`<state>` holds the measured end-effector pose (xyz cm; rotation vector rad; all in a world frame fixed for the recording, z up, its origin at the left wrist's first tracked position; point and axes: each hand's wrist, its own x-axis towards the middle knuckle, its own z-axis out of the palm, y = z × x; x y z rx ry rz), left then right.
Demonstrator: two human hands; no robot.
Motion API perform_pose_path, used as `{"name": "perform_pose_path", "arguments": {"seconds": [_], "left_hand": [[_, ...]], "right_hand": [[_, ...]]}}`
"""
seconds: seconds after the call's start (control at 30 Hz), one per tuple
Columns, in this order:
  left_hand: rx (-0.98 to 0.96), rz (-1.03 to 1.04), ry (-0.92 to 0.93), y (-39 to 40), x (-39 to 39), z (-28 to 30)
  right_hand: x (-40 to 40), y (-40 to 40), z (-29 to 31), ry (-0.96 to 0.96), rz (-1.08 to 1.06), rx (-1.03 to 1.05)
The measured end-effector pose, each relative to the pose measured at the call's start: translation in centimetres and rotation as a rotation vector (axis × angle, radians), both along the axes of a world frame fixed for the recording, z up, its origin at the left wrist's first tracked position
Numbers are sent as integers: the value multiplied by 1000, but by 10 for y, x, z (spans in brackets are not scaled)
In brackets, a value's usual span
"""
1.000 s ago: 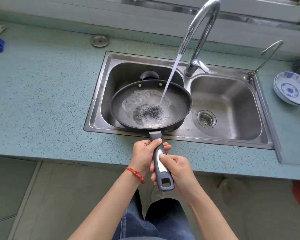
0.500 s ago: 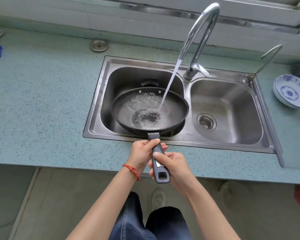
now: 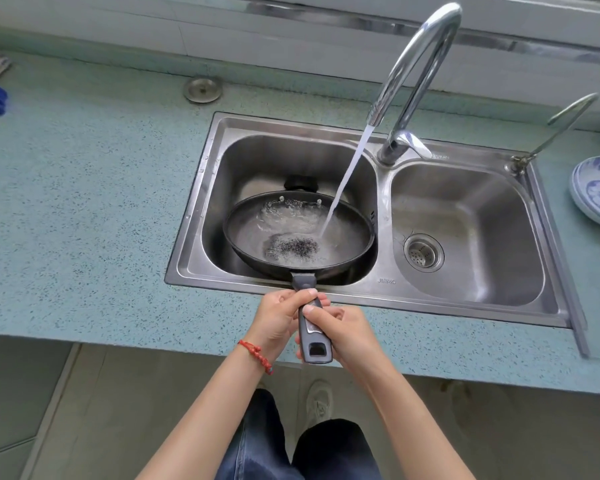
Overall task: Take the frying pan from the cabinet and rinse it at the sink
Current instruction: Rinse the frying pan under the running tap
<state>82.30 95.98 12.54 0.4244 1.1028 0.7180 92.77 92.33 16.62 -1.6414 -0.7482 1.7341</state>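
Since the earlier frame, pooled water has spread toward the far rim of the frying pan (image 3: pixel 298 233). Left hand (image 3: pixel 280 318) and right hand (image 3: pixel 343 332) both grip its handle, holding the pan over the left basin of the sink (image 3: pixel 201 202), under the stream from the faucet (image 3: pixel 416 74). Fetching is done; rinsing is under way. Emptying the pan remains.

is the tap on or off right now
On: a stream of water runs from the faucet into the frying pan over the left basin.
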Motion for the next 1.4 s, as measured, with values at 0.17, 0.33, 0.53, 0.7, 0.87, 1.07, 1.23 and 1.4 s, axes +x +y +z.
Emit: {"name": "perform_pose_path", "arguments": {"seconds": [0.17, 0.33, 0.53, 0.7, 0.87, 1.07, 1.23, 1.4], "left_hand": [[28, -25, 141, 0, -2, 5], [75, -71, 230, -2, -4, 13], [19, -44, 177, -8, -3, 15], [-7, -4, 202, -8, -1, 17], [-1, 5, 242, -9, 0, 15], [-11, 9, 259, -10, 0, 12], [-27, 37, 245, -9, 1, 11], [-40, 44, 238, -10, 1, 9]], "right_hand": [[7, 1, -3, -88, 104, 80], [17, 3, -11, -184, 166, 191], [69, 45, -29, -124, -131, 146], [127, 126, -27, -199, -461, 223], [164, 195, -17, -142, -671, 243], [169, 227, -26, -200, -661, 322], [175, 228, -40, -224, -665, 347], [171, 222, -52, -190, -662, 278]]}}
